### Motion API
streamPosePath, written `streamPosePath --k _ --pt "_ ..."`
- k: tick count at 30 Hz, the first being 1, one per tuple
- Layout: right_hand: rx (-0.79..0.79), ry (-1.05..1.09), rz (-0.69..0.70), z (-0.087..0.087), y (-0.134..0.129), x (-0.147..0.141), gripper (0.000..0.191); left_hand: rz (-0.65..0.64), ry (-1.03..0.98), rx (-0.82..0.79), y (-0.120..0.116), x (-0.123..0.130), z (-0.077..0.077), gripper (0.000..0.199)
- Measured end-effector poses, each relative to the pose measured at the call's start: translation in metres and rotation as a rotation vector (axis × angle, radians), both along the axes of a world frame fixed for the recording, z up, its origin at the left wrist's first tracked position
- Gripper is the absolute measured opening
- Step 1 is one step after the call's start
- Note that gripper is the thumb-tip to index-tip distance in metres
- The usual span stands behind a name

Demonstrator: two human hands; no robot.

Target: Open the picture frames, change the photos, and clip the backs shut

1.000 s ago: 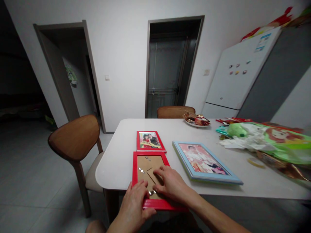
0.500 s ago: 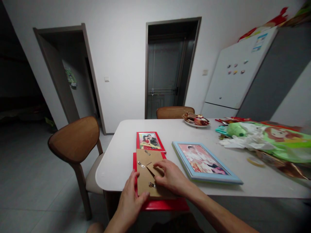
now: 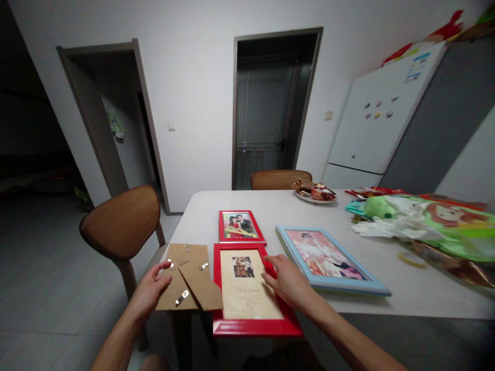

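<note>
My left hand [image 3: 151, 288] pinches the left edge of a brown backing board [image 3: 199, 275] with its thumb and fingers. Metal clips and a hinged stand flap are on that board, which lies left of a red photo frame [image 3: 255, 327] and partly over the table's edge. Inside the red frame a cream paper insert [image 3: 251, 293] with a small printed photo is exposed. My right hand [image 3: 286, 281] rests at the frame's right side, thumb and fingers apart, fingertips over the rim and the insert's edge. Behind it lies a smaller red framed couple photo [image 3: 237, 225].
A light-blue framed picture [image 3: 328, 255] lies to the right on the white table [image 3: 201, 206]. Beyond are a plate with food [image 3: 317, 192], green packaging [image 3: 456, 226], white tissue [image 3: 379, 229] and a tape roll [image 3: 412, 260]. A wooden chair [image 3: 124, 221] stands at left.
The backing board has come off the red frame and moved left in my left hand, uncovering the cream insert. My right hand has left the board and shifted to the frame's right side.
</note>
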State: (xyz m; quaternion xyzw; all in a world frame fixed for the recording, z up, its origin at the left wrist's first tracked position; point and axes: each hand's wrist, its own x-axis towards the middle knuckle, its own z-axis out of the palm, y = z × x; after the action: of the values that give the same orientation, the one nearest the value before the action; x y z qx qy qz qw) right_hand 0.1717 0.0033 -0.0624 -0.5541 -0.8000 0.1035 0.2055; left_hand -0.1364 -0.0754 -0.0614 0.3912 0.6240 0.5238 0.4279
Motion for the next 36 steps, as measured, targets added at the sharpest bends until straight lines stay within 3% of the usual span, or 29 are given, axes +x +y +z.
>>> streamPosePath --k 5,11,15,20,24,30,33,36 --pt "-0.05 -0.053 -0.037 -0.01 0.001 0.003 0.042 -0.023 0.462 -0.02 0.01 -0.013 -0.005 0.034" --pt "-0.058 0.015 -0.062 -0.007 0.005 0.0 0.049 0.06 0.727 0.036 0.016 -0.008 -0.012 0.042" --pt "-0.115 0.258 -0.11 -0.005 0.009 0.003 0.059 0.028 0.812 0.171 0.011 0.031 -0.006 0.04" --pt "-0.56 0.932 -0.11 0.012 0.002 0.001 0.07 -0.167 0.815 0.383 -0.004 0.11 0.004 0.044" --pt "-0.649 1.149 -0.042 0.032 -0.011 -0.005 0.077 -0.358 0.837 0.462 -0.01 0.156 0.002 0.057" --pt "-0.664 1.236 0.103 0.048 -0.021 -0.008 0.081 -0.383 1.003 0.706 -0.009 0.172 0.008 0.05" --pt "-0.678 1.278 0.156 0.048 -0.019 -0.01 0.082 -0.383 1.058 0.876 -0.011 0.172 0.013 0.045" --pt "-0.643 1.212 0.131 0.041 -0.013 -0.01 0.079 -0.302 1.036 1.013 -0.014 0.167 0.014 0.047"
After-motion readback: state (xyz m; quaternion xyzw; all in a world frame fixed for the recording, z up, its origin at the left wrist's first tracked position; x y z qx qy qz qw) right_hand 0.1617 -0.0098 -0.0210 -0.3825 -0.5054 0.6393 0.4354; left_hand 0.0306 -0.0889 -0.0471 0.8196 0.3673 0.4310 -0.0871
